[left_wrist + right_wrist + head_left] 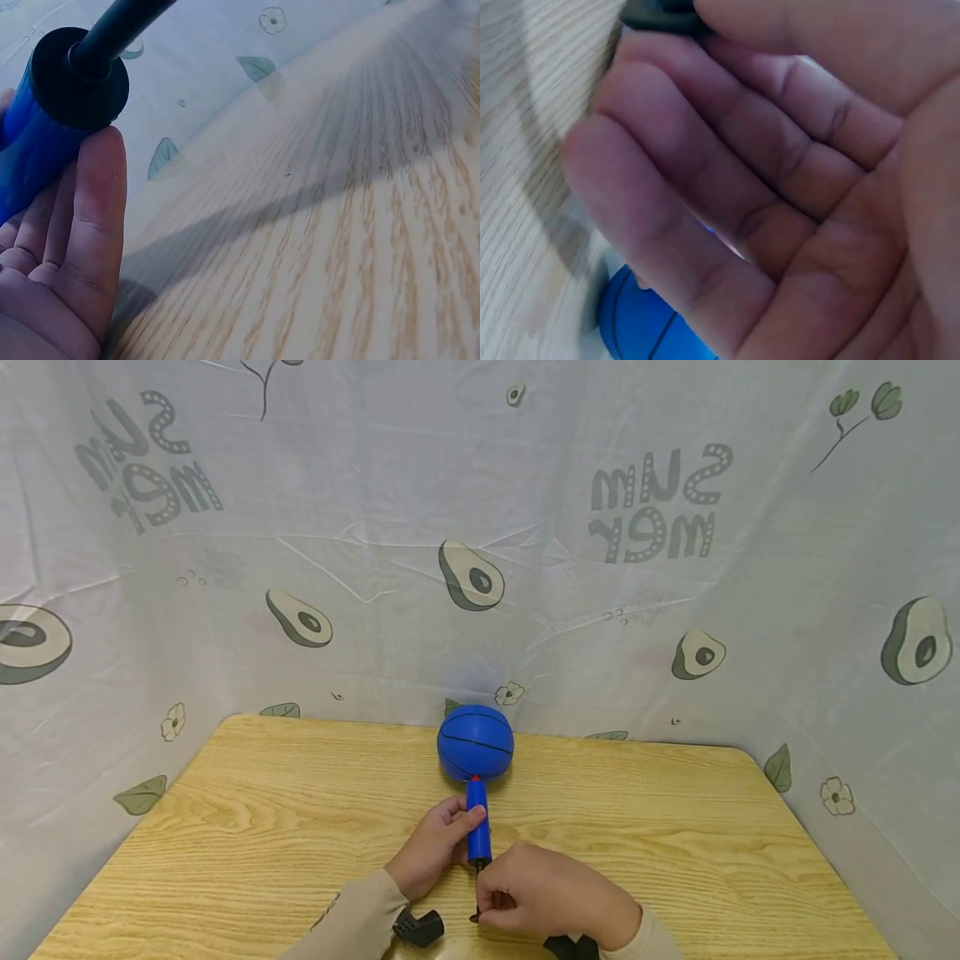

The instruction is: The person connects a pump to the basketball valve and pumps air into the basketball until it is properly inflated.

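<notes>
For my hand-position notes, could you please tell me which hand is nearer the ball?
Left: the left hand holds the pump just in front of the ball; the right hand is farther from it, at the pump's handle.

Left hand (437,843) in a grip, right hand (546,892) nearer, in a pinch

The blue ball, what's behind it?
Behind the blue ball is a pale printed sheet, with a green leaf picture peeking out at the ball's upper left. The ball covers whatever is right behind it, including some table edge.
</notes>
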`<state>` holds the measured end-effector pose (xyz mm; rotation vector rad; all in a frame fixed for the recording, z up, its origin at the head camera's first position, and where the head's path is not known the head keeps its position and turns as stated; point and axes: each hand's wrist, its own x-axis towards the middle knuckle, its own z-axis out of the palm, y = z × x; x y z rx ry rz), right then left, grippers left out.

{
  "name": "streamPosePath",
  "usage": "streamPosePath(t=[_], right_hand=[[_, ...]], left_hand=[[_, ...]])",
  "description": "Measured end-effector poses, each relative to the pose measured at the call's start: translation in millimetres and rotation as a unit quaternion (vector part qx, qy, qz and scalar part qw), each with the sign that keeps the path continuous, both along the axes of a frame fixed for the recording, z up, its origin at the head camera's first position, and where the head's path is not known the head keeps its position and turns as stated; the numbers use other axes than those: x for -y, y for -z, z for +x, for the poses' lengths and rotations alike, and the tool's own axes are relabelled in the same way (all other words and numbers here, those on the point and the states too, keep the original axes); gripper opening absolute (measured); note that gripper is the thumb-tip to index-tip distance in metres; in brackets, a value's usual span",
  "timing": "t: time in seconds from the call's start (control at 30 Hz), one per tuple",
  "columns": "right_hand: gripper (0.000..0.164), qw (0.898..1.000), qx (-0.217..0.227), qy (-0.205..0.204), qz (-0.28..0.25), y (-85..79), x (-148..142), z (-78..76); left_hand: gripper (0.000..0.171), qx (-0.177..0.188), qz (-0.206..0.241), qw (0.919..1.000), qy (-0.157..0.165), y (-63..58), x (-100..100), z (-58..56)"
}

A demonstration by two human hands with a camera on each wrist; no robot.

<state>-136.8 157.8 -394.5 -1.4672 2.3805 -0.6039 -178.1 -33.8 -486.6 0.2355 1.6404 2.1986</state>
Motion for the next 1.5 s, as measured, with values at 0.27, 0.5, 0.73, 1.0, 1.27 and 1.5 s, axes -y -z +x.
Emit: streamPosePath(t=[0.27, 0.5, 0.73, 1.0, 1.27, 1.5], right_hand=[[0.011, 0.999, 0.021, -0.043, 0.022, -4.9, 2, 10.1], [0.011, 0.997, 0.046, -0.055, 0.026, -7.0, 0, 11.4], [0.013, 0.997, 0.064, -0.018, 0.027, -6.4, -4, 4.1], [0.016, 0.998, 0.021, 0.059, 0.009, -2.8, -5, -5.8], [0.011, 0.995, -0.028, 0.100, -0.012, 0.9, -6, -10.3], [0.016, 0.996, -0.014, 0.091, -0.004, 1.1, -6, -8.4]], left_hand=[[0.049, 0.003, 0.006, 1.0000, 0.003, 2.5, 1, -2.1], [0.042, 0.007, 0.019, 0.9998, 0.003, 0.9, 0, -1.8], [0.038, 0.010, 0.021, 0.9996, -0.015, -3.4, 0, -0.3], [0.038, 0.017, 0.019, 0.9994, -0.025, -3.6, 1, 0.1], [0.039, 0.014, 0.020, 0.9996, -0.010, -6.3, 0, 1.5], [0.041, 0.005, 0.010, 0.9999, 0.004, -1.4, -1, 0.7]])
